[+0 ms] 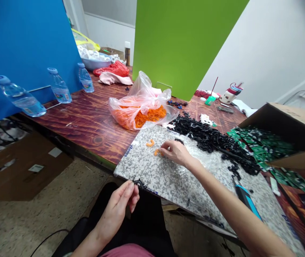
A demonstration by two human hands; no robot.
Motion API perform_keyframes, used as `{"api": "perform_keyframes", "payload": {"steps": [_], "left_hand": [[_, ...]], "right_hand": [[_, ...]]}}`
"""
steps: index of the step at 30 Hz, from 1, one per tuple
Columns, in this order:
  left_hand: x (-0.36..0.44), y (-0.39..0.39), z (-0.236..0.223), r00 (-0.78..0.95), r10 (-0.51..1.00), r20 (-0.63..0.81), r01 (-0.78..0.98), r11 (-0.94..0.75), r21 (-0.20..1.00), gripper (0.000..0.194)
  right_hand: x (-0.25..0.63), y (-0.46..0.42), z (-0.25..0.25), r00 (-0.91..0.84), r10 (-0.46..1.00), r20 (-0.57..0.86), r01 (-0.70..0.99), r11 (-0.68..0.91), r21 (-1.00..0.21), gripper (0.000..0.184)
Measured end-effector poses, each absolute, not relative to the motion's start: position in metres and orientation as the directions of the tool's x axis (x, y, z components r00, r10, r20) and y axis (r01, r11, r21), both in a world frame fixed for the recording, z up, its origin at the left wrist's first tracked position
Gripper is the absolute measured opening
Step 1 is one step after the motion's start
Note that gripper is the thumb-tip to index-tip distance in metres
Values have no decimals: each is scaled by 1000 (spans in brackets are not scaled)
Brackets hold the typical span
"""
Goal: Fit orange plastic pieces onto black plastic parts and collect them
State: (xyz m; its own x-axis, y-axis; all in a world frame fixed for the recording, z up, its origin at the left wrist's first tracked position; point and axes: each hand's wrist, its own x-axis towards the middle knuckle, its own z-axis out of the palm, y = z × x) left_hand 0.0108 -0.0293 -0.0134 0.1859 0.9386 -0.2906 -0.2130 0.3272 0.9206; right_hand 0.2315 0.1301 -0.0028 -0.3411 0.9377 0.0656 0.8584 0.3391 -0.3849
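Note:
My left hand (122,200) is closed in a pinch on a small black curved plastic piece (140,184), just off the front edge of the speckled board (147,171). Over the board, my right hand (175,151) has its fingertips closed at a small orange curved plastic piece (157,152), partly hidden by the fingers. Another orange curved piece (150,143) lies a little farther back and to the left. Behind my right hand spreads a heap of black plastic pieces (203,134). A clear bag (141,107) full of orange pieces stands at the board's back edge.
A blue-handled tool (245,200) lies on the board's right. Beyond it, a cardboard box (296,132) lies on its side with green circuit boards (262,146) spilling out. Water bottles (61,89) stand at the left beside a blue panel (29,46). A green panel (179,46) rises behind.

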Motion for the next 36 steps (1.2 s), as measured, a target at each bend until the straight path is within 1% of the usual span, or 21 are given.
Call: {"api": "perform_keyframes", "payload": {"steps": [5, 7, 11, 14, 15, 16, 18, 20, 21, 22, 24, 27, 29, 31, 32, 33, 35, 36], "left_hand": [[13, -29, -17, 133, 963, -236, -226, 261, 938, 33], [12, -30, -20, 113, 970, -215, -208, 235, 950, 32], [11, -32, -22, 101, 974, -202, -182, 218, 959, 33], [11, -33, -20, 104, 971, -215, -188, 232, 955, 34], [12, -34, -19, 106, 971, -216, -187, 233, 954, 34], [12, -34, -18, 108, 971, -212, -184, 230, 956, 34], [13, -35, -17, 118, 972, -201, -168, 219, 961, 33], [14, -38, -15, 137, 972, -192, -144, 211, 967, 32], [15, -39, -15, 149, 970, -190, -131, 210, 969, 32], [16, -41, -16, 162, 969, -186, -118, 207, 971, 32], [17, -45, -17, 177, 969, -171, -96, 190, 977, 32], [17, -50, -21, 172, 975, -142, -59, 154, 986, 33], [18, -51, -25, 166, 976, -138, -42, 147, 988, 34], [19, -50, -28, 172, 972, -159, -53, 170, 984, 34], [19, -49, -29, 180, 968, -175, -68, 190, 980, 34], [20, -48, -30, 189, 963, -193, -86, 212, 974, 34], [22, -46, -30, 201, 954, -222, -125, 250, 960, 34], [23, -45, -30, 204, 951, -230, -146, 262, 954, 34]], "right_hand": [[221, 115, 0, -359, 931, 72, 846, 357, -396, 18], [217, 109, 2, -359, 928, 103, 841, 370, -394, 16], [212, 92, 2, -381, 907, 178, 839, 420, -347, 10], [208, 75, 3, -436, 880, 189, 817, 475, -328, 13], [205, 68, 5, -451, 871, 196, 799, 492, -347, 15], [203, 61, 6, -463, 864, 200, 770, 504, -393, 17], [196, 44, 10, -481, 859, 173, 669, 488, -561, 19], [188, 28, 13, -498, 862, 96, 535, 392, -749, 18], [184, 21, 14, -503, 862, 51, 483, 330, -811, 17], [181, 14, 14, -503, 864, 18, 449, 279, -849, 16], [175, 3, 13, -484, 875, -5, 432, 233, -871, 18], [173, -4, 12, -459, 888, 19, 462, 257, -849, 19], [177, -1, 13, -505, 863, 9, 473, 285, -834, 19], [185, 11, 15, -577, 817, 17, 489, 362, -794, 19], [190, 21, 16, -599, 799, 49, 504, 424, -753, 19], [196, 32, 17, -609, 787, 98, 532, 497, -685, 18], [208, 59, 15, -602, 771, 205, 608, 610, -509, 19], [213, 72, 14, -612, 759, 224, 639, 641, -426, 21]]}}
